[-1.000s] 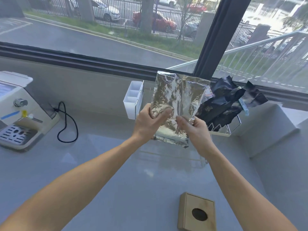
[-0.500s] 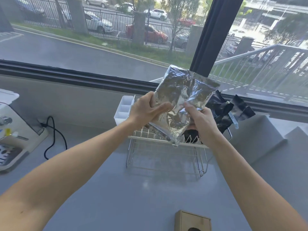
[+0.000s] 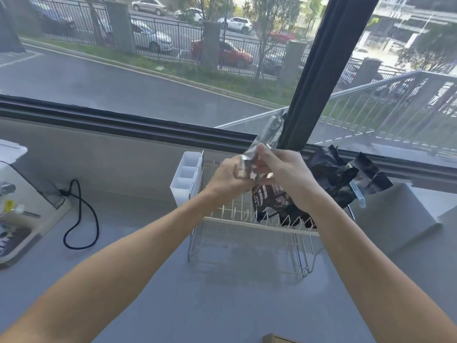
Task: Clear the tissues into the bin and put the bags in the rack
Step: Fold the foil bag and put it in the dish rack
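Observation:
Both my hands hold a silver foil bag [image 3: 268,138] above the wire rack [image 3: 249,222] on the grey counter. The bag is turned edge-on, its top sticking up in front of the black window post. My left hand [image 3: 228,180] grips its lower part from the left and my right hand [image 3: 284,174] pinches it from the right. Several black bags [image 3: 331,174] stand in the right half of the rack. One black bag with printed text [image 3: 274,201] sits just under my right hand.
A white divided caddy [image 3: 185,179] hangs on the rack's left end. A beige machine [image 3: 17,206] with a black cable [image 3: 81,219] stands at the left. A wooden box corner [image 3: 277,339] shows at the bottom edge. A raised grey ledge [image 3: 395,216] lies to the right.
The silver bag has gone from facing me flat to edge-on and moved forward over the rack. Both hands have closed in together on it. My view has tilted up.

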